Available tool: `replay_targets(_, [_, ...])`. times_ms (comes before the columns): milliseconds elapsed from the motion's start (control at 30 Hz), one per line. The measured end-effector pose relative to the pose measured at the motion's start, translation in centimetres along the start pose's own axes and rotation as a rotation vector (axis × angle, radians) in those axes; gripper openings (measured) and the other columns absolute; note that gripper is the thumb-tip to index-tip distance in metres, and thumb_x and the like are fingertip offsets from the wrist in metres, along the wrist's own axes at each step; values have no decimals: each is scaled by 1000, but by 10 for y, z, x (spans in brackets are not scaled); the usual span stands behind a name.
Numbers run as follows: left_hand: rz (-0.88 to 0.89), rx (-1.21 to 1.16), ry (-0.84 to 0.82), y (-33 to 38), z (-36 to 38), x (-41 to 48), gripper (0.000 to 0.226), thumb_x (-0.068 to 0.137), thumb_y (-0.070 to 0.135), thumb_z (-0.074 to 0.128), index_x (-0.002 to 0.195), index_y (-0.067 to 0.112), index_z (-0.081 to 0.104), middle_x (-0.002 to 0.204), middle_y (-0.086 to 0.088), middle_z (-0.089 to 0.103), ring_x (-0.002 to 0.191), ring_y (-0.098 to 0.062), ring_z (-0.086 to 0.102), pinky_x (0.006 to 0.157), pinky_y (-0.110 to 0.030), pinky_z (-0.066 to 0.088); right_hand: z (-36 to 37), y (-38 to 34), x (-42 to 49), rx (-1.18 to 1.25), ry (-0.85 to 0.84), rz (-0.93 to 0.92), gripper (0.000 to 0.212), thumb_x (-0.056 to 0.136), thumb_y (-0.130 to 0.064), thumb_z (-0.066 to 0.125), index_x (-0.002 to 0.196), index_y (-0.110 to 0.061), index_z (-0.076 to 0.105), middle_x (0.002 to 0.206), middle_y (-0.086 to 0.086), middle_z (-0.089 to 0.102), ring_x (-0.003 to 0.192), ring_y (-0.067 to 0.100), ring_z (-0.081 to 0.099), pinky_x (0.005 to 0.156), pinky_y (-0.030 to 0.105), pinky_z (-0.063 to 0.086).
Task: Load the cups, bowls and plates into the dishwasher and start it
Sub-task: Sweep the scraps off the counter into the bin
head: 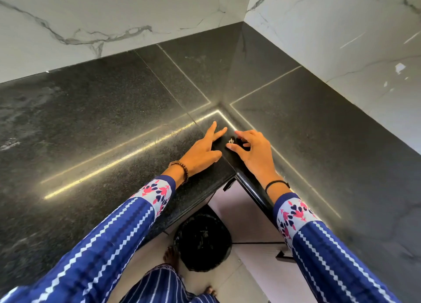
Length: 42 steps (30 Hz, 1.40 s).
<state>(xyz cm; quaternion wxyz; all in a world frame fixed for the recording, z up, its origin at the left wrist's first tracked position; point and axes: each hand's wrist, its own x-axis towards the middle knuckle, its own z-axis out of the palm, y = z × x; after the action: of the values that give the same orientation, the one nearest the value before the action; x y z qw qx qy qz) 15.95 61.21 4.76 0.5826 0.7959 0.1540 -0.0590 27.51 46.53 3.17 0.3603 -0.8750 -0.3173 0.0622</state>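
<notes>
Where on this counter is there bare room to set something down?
Bare: the counter left of the left hand up to the back wall, and the stretch right of the right hand along the side wall. Crowded at the inner corner, where both hands flank a white speck.

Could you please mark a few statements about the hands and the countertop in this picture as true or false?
1. The left hand lies with straight fingers on the black granite countertop. True.
2. Cups and plates stand on the countertop. False: no dishes are in view.
3. A beaded bracelet is on the left wrist. True.
4. The right hand grips a bowl. False: it holds nothing; its fingers curve over the countertop beside a small white speck.
5. A dark round bin stands on the floor below the countertop's corner. True.
</notes>
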Motion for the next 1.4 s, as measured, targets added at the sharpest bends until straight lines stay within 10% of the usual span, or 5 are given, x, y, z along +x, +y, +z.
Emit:
replay_targets(600, [27,-89,33,-8,1,5,91,83,-4,50,157,26,6,149,26,38,82,11,50,72,3,40,25,-22,25,-334,-16,67,22,100,-25,59,102,-5,68,103,14,62,98,29,58,80,40,48])
replay_targets(833, [43,43,69,-2,8,1,87,85,0,51,156,25,8,151,20,38,71,-13,59,76,-28,52,30,-28,16,-390,-13,32,15,101,-7,48,110,0,58,110,19,60,106,34,54,83,35,41])
replay_targets(1033, [71,111,83,-6,11,4,81,88,9,51,155,33,12,161,13,22,86,-13,61,80,-28,50,3,-17,-12,111,225,304,23,99,-27,60,92,-7,68,78,2,65,75,16,57,66,19,33])
replay_targets(1167, [45,280,55,-7,24,10,78,92,21,50,156,27,7,164,8,11,147,-28,22,117,-41,27,-6,-12,-38,165,235,345,24,99,-30,61,92,-9,69,75,-7,62,67,1,55,65,15,38])
replay_targets(1400, [255,759,86,-17,50,1,70,99,37,35,157,13,3,164,-5,11,151,-14,7,124,-32,4,-9,-13,-65,119,169,300,24,100,-28,61,93,-7,68,78,1,65,72,14,57,61,15,36])
